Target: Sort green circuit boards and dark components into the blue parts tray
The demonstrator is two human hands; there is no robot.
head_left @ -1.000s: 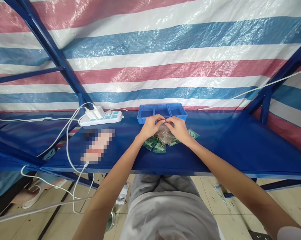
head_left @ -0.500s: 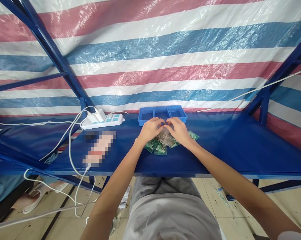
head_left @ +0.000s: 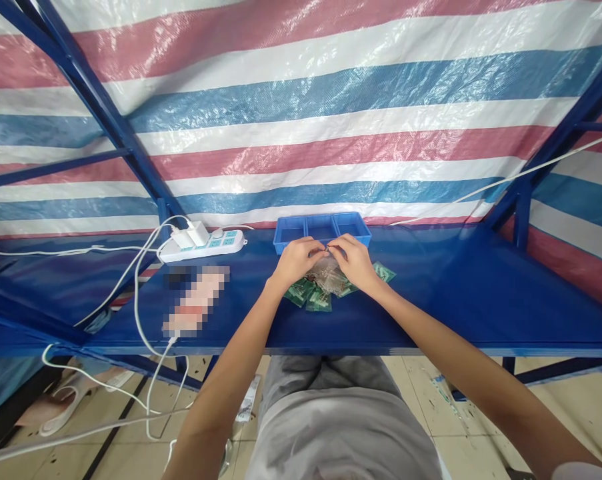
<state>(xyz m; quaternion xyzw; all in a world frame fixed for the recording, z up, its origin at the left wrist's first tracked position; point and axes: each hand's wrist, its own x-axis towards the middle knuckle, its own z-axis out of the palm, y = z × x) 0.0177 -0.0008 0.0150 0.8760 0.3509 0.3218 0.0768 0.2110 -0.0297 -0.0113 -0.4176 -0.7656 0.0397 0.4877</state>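
Fingertips of my left hand (head_left: pixel 301 260) and my right hand (head_left: pixel 351 260) are pinched close together just in front of a blue tray with three compartments (head_left: pixel 322 229). Whatever lies between them is too small to make out. Directly below the fingers is a clear plastic bag (head_left: pixel 329 275) with small parts in it. Around that bag lie several small green packets (head_left: pixel 319 300), which look like bagged circuit boards. One more green packet (head_left: pixel 383 271) sits beside my right wrist.
A white power strip (head_left: pixel 204 247) with plugged-in chargers is at the back left of the blue table (head_left: pixel 455 287). A blurred-out pinkish object (head_left: pixel 198 300) lies nearer, joined to a white cable (head_left: pixel 153 393). A striped plastic sheet (head_left: pixel 311 147) hangs behind. Another person's foot (head_left: pixel 58 410) shows at lower left.
Both hands stay over the bag, with fingertips shifting slightly. A small dark bit seen between them before is now harder to see. The whole view has moved slightly.
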